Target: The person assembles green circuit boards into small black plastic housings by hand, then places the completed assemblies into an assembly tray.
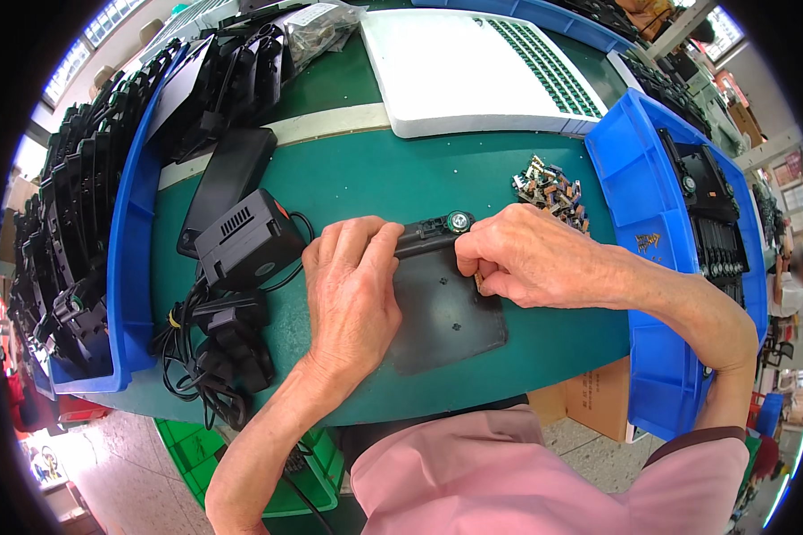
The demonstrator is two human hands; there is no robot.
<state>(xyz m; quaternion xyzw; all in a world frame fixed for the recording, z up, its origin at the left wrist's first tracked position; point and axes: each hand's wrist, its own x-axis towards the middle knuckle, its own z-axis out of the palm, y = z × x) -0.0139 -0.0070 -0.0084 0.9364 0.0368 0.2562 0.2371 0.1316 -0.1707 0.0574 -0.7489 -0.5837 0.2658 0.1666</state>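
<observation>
A black plastic part with a flat plate (442, 312) lies on the green table mat, its thick far edge raised. Set at that edge's right end is a round silver and green component (458, 222). My left hand (355, 290) is closed over the left end of the thick edge. Thumb and fingers of my right hand (540, 257) are pinched together just right of the round component, over the plate's right side. Whatever they hold is hidden, apart from a small brownish sliver below the fingertips. Beyond my right hand lies a pile of small metal and brown components (551, 189).
A black boxy device (248, 239) with tangled cables (187, 352) sits at left. Blue bins of black parts flank the table, left (132, 267) and right (611, 147). A white foam tray (455, 76) holding rows of small green parts stands at the back. Below is a green crate (183, 464).
</observation>
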